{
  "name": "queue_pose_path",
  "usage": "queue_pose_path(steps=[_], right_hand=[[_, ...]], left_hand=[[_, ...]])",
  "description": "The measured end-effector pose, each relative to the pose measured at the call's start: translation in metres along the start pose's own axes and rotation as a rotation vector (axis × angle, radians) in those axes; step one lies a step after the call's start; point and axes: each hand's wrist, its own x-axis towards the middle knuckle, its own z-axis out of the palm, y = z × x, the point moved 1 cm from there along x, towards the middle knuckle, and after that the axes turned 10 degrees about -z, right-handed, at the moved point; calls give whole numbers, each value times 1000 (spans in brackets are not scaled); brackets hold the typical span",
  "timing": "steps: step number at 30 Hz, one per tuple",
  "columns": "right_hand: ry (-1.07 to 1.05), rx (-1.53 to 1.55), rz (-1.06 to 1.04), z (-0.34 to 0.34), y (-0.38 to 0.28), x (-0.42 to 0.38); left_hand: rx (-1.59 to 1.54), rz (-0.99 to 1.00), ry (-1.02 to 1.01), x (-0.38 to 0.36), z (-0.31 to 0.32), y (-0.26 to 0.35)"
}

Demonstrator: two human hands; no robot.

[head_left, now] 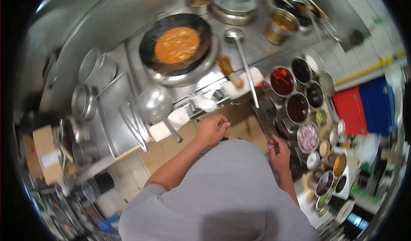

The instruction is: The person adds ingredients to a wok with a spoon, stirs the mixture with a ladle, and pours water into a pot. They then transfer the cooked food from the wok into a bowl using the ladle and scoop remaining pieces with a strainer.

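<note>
A black wok (150, 35) holding orange sauce (177, 45) sits on the steel stove. My left hand (212, 129) hovers with fingers curled at the stove's front edge, just right of a white cloth (204, 102), and holds nothing that I can see. My right hand (279, 153) is lower right, beside the seasoning bowls, closed around what looks like the end of a long steel ladle (246, 65). The ladle's bowl rests on the stove to the right of the wok.
A round wire skimmer (154, 104) lies left of my left hand. A bamboo brush (230, 72) rests by the wok. Several seasoning bowls (297, 108) line the right side. A lidded pot (234, 3) stands at the back. Red and blue crates (364, 108) are far right.
</note>
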Motion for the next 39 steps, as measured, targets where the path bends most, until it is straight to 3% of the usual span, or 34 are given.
queue_pose_path(steps=[3,7,12,14,16,17,19,22,24,28,30,31,34,37,38,39], right_hand=[[-137,44,-37,33,-5,37],[-246,-11,-24,43,-20,79],[-163,100,7,78,28,122],[-179,97,94,104,76,138],[-243,-244,258,127,116,165],[-252,-240,243,138,132,179],[-252,-153,479,150,147,200],[-335,-35,639,151,153,221],[-334,-79,552,155,170,232],[-505,258,734,160,179,260],[-240,122,151,160,185,278],[-298,26,156,142,144,299],[-264,197,158,143,144,317],[-333,194,12,129,141,315],[-345,196,7,125,142,320],[-488,296,95,115,135,326]], left_hand=[[-29,57,80,13,-29,-24],[18,-61,153,23,-66,-36],[-75,-162,242,29,-82,-57],[-88,-181,277,29,-79,-65],[-88,-212,357,30,-79,-64],[-128,-251,357,29,-79,-60],[-147,-286,380,31,-71,-60],[-153,-329,386,46,-58,-58],[-134,-345,392,57,-54,-47],[-119,-341,426,85,-57,-10],[-105,-348,441,103,-59,4],[-78,-339,463,112,-59,10],[-39,-370,492,137,-64,26],[77,-229,609,158,-76,33],[76,-239,617,164,-80,33],[182,-149,740,170,-85,34]])
